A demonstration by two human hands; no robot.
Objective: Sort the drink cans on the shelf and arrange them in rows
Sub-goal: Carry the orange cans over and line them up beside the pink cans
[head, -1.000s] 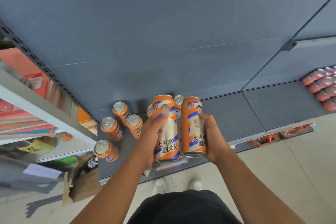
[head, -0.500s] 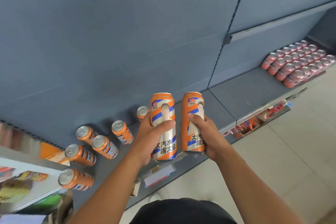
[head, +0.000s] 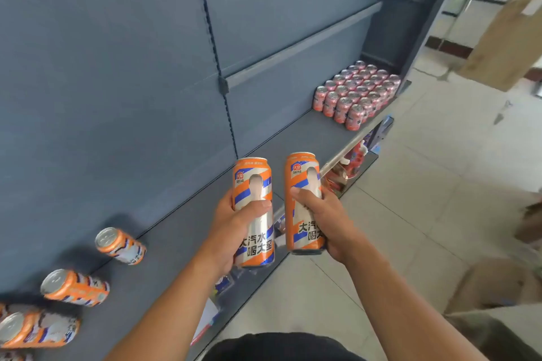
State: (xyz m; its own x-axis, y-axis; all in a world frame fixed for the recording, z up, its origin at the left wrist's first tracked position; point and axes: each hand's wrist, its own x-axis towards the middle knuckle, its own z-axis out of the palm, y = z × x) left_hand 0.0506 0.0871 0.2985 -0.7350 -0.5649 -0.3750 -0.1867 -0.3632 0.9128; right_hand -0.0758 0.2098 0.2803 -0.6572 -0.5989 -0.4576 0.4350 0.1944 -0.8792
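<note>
While you face grey shelf (head: 181,237), note pink cans (head: 356,94) packed upright in rows at its far right end. Loose orange cans (head: 74,287) sit scattered at shelf's left, well apart from pink block. Your left hand (head: 231,226) curls fingers and thumb round tall orange can (head: 255,184); your right hand (head: 325,217) grips second tall orange can (head: 302,173) likewise. Both cans upright, side by side, not touching, over shelf's front edge.

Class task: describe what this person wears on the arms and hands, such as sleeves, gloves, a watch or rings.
The left hand and right hand wear no gloves, rings, watch or wristband. The left arm and right arm show no sleeve up to the frame's edge. A dark garment shows at the bottom edge.
</note>
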